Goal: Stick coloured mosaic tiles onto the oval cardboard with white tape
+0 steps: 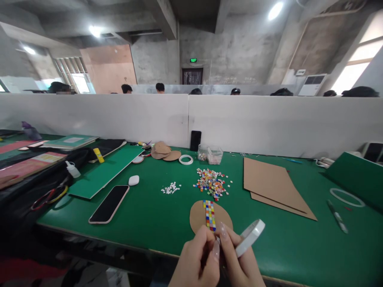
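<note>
My left hand [196, 257] and my right hand [239, 255] meet at the table's front edge, fingertips pinched close together. My right hand holds a roll of white tape [250, 238], which juts out to the right of its fingers. Something small and pale shows between the fingertips; what my left hand pinches is mostly hidden. Just beyond them lies a round cardboard disc [196, 217], its near edge covered by my fingers. A strip of coloured mosaic tiles [210, 215] runs down the disc. Behind it is a heap of loose mosaic tiles [212, 182].
White chips [171, 188] and a phone [109, 204] lie left on the green table. Cardboard sheets [272, 181] and a pen [337, 216] are right. Further back are a tape ring [186, 160], clear boxes [214, 155] and a white partition [269, 123].
</note>
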{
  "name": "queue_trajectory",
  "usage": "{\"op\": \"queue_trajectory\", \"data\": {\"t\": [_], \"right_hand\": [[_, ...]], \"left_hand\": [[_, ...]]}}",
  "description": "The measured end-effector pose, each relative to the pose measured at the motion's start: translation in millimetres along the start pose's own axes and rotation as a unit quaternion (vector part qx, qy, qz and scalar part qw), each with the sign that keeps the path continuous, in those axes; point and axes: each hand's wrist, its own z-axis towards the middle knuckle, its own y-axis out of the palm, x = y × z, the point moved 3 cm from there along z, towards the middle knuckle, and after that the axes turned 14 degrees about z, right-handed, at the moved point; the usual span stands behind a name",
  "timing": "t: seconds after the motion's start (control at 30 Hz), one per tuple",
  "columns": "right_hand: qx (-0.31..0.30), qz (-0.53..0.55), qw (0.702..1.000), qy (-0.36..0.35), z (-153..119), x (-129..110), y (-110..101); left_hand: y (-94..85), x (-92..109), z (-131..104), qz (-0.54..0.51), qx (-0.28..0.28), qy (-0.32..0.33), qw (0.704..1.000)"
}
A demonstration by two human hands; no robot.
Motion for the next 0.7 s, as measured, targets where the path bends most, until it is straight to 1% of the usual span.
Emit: {"op": "queue_trajectory", "data": {"t": [0.07,0.13,0.23,0.3,0.4,0.47,0.53,0.57,0.63,0.7], "right_hand": [[0.037,0.017,0.999,0.012,-4.7,5.9,-2.4],[0.072,0.038,0.997,0.015,-9.1,10.2,-4.5],[0.089,0.068,0.993,0.026,-13.2,11.8,-3.7],[0.094,0.077,0.992,0.031,-13.8,10.2,-2.8],[0.104,0.062,0.992,0.017,-12.3,8.5,-6.4],[0.077,0.049,0.996,-0.001,-10.1,10.3,-11.2],[0.021,0.044,0.999,-0.022,-8.1,14.2,-15.7],[0.009,0.040,0.999,-0.027,-7.5,16.6,-18.5],[-0.003,0.037,0.999,-0.029,-6.7,20.6,-22.6],[-0.002,0.039,0.999,-0.018,-6.6,22.6,-23.6]], "left_hand": [[0.9,-0.4,-2.0,-0.047,-0.008,-0.017,0.999],[2.3,-0.2,-4.6,-0.115,-0.033,-0.028,0.992],[3.6,0.4,-7.3,-0.205,-0.067,-0.044,0.976],[4.0,0.2,-6.9,-0.225,-0.074,-0.053,0.970],[4.9,-0.6,-4.5,-0.220,-0.073,-0.050,0.971],[6.0,-1.6,-3.7,-0.220,-0.073,-0.046,0.972],[7.5,-3.0,-4.2,-0.230,-0.077,-0.050,0.969],[8.3,-3.9,-4.6,-0.236,-0.081,-0.055,0.967],[9.9,-5.5,-5.2,-0.246,-0.087,-0.065,0.963],[10.7,-6.6,-4.3,-0.243,-0.084,-0.068,0.964]]}}
